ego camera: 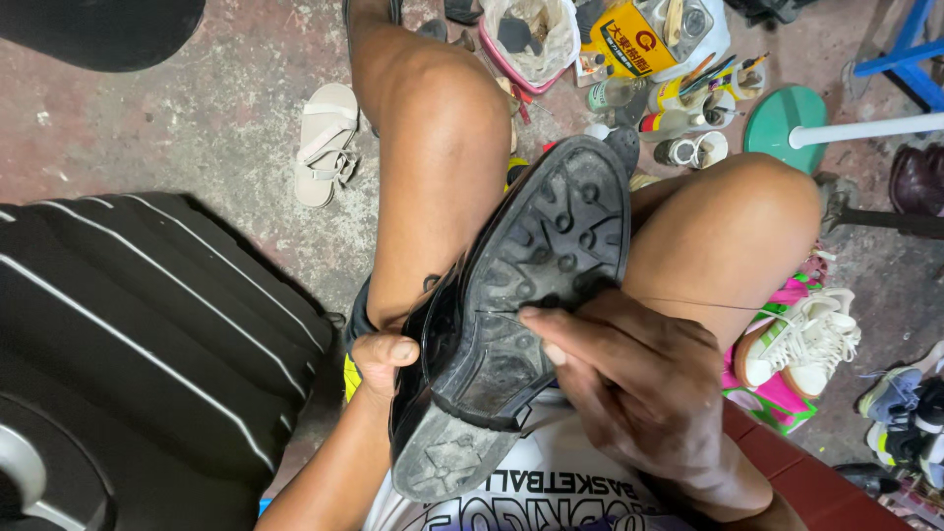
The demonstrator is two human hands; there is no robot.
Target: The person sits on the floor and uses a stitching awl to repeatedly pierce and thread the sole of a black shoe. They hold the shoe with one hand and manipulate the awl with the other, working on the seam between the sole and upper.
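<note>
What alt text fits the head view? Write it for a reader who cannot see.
A black shoe rests sole-up between a seated person's knees; the left hand grips its edge while the right hand pulls a thin thread at the sole. A white sandal, sneakers and jars lie around.

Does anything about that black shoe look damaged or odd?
Yes. The black shoe's sole gapes away from the upper along its left edge, beside the left hand. The heel looks worn and scuffed grey. The right hand pinches a thin thread at the sole.

shoe-repair workshop: glue bottles (678,108), worn sneakers (801,344), stained concrete floor (197,108).
</note>
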